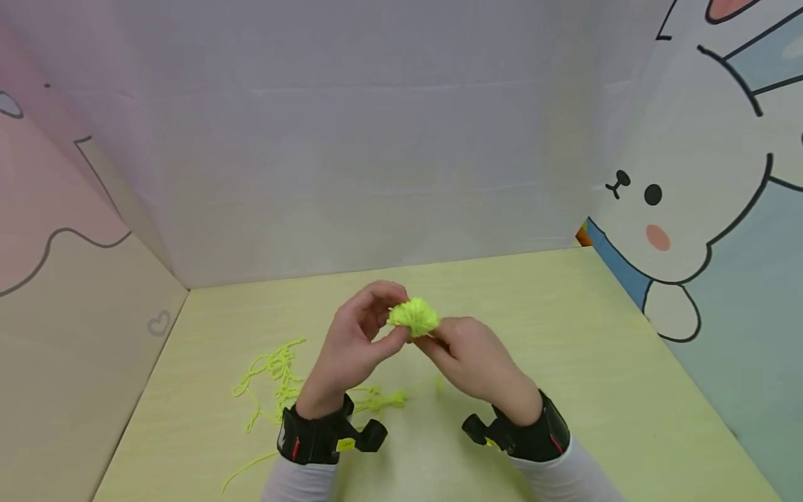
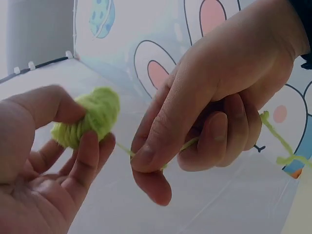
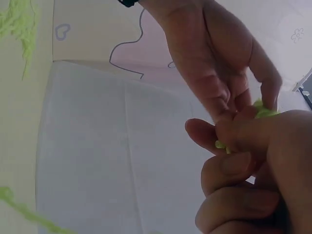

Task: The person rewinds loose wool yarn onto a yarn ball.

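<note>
1. The small yellow-green ball of yarn is held up over the table, between the two hands: the left hand at its 8 o'clock, the right hand at its 4 o'clock
2. The left hand's fingers pinch the ball, thumb on one face and fingertips against the other; the right hand's thumb and forefinger pinch the strand that runs from it, the other fingers curled
3. The ball should be very light and soft, likely to squash under a firm squeeze rather than slip or break
4. Best hold, I judge, is a gentle pinch across its wound middle, keeping the outer turns from sliding off
5. The strand looks limp, so it probably wants light tension close to the ball
6. Loose yarn lies tangled on the table toward 8 o'clock of the ball; a sharp tug there could tighten knots
</note>
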Action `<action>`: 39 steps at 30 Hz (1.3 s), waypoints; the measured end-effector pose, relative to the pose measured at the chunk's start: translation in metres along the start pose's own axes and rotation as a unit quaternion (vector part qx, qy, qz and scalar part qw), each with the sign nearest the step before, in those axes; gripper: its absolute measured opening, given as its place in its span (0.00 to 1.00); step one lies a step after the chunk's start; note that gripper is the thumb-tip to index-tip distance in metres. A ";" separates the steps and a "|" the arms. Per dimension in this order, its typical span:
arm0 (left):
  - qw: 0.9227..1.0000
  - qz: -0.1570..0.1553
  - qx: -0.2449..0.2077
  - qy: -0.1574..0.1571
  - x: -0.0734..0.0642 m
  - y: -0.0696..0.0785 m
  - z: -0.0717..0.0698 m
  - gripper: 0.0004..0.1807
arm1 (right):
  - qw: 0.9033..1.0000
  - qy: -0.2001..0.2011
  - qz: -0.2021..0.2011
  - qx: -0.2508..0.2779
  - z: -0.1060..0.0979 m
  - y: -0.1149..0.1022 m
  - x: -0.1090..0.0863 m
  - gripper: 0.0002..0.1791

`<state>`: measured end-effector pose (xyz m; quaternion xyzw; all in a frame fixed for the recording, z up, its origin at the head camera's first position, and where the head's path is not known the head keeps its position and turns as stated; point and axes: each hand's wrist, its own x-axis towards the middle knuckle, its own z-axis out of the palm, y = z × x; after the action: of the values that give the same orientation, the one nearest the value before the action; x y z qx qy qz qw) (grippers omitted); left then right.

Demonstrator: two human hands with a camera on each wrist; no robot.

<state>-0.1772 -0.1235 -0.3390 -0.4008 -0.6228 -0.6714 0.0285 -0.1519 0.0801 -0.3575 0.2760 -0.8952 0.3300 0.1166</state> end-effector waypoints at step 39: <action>0.967 -0.123 -0.044 0.218 0.011 -0.018 0.013 0.17 | 0.975 -0.025 -0.220 0.002 -0.012 -0.024 -0.011 0.07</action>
<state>-0.1876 -0.1034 -0.3488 -0.1659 -0.6162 -0.7673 0.0634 -0.1290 0.0776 -0.3403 0.4749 -0.8145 0.2905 0.1632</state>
